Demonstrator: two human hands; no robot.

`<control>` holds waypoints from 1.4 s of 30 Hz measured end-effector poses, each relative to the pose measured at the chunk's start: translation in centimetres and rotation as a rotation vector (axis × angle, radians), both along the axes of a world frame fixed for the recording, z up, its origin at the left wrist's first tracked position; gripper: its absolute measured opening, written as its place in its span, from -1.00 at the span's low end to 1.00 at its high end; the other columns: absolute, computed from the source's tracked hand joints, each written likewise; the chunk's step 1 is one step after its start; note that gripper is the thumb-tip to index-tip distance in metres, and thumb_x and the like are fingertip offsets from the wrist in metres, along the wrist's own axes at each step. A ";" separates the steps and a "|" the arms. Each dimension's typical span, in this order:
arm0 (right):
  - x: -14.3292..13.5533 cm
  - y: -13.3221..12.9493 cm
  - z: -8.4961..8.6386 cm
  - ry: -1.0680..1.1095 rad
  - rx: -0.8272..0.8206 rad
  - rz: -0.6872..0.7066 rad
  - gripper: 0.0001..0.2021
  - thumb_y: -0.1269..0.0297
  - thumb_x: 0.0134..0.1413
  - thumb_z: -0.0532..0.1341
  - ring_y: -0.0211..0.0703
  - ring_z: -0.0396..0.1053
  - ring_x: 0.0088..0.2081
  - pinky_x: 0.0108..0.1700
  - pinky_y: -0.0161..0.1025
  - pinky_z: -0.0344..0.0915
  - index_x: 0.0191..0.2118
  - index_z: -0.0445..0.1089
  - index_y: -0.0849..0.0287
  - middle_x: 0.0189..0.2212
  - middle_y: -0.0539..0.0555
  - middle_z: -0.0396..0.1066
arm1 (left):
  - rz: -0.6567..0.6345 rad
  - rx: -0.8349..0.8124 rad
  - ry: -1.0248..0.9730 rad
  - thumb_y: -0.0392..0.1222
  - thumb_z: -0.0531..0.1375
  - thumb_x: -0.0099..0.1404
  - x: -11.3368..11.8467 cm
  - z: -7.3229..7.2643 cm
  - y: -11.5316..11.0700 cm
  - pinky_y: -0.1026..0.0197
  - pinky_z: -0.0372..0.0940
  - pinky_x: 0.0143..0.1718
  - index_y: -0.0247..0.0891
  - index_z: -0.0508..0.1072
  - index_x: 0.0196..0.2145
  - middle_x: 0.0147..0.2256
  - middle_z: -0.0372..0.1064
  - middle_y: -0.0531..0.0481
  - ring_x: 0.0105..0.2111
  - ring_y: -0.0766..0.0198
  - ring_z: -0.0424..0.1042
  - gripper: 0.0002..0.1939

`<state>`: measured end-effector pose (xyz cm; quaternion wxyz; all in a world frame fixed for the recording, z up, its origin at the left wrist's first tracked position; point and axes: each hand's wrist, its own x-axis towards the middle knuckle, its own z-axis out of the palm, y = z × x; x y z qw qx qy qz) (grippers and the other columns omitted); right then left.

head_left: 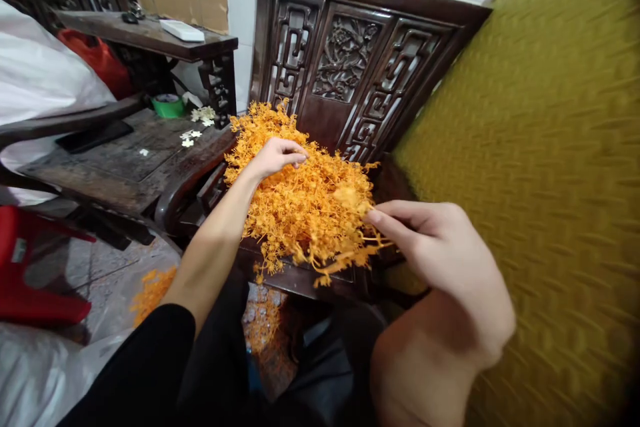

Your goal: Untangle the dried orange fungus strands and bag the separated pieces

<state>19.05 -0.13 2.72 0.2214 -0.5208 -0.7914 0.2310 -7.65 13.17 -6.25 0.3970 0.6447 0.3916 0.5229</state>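
Observation:
A large heap of orange plastic sprigs (300,207) lies on the seat of a dark carved wooden chair (327,121). Over the upper left of the heap is my left hand (280,157), its fingers pinched together; whatever they hold, if anything, is too small to make out. At the heap's right edge my right hand (425,233) pinches an orange sprig (353,199) between thumb and fingers. That sprig is slightly blurred and hangs over the pile, with orange stems below it.
Left of the heap, a wooden seat (115,163) bears green tape (168,105) and small pale pieces (189,139). A red stool (30,273) and a clear bag with orange pieces (153,290) are at lower left. A yellow woven surface (540,147) rises at right.

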 end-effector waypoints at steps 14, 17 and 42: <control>0.0 1.0 -0.1 0.069 0.077 0.038 -0.60 -0.03 0.28 0.20 -0.27 0.13 -0.49 -0.44 -0.25 0.07 -0.46 0.42 0.17 -0.55 -0.02 0.24 | -0.340 -0.140 -0.584 -0.10 0.38 0.28 4.5 5.3 -4.7 0.32 0.30 -0.43 -0.22 0.55 -0.07 -0.19 0.47 -0.05 -0.33 0.38 0.44 -0.71; 0.5 0.8 -0.1 0.123 0.076 0.066 -0.64 -0.01 0.29 0.21 -0.27 0.14 -0.49 -0.44 -0.25 0.08 -0.40 0.46 0.16 -0.55 -0.02 0.26 | -0.357 -0.188 -0.620 -0.28 0.28 0.24 4.2 6.1 -5.3 0.35 0.14 -0.53 -0.27 0.49 -0.24 -0.26 0.41 -0.03 -0.42 0.44 0.33 -0.89; 0.6 1.1 -0.7 0.361 0.140 0.114 -0.69 -0.03 0.27 0.33 -0.32 0.10 -0.53 -0.50 -0.29 0.04 -0.29 0.49 0.13 -0.55 -0.06 0.25 | -0.066 -0.039 -0.052 0.42 0.26 0.29 3.9 7.3 -8.1 0.27 -0.06 -0.56 -0.27 0.61 -0.30 -0.62 0.08 0.15 -0.64 0.46 0.05 -0.39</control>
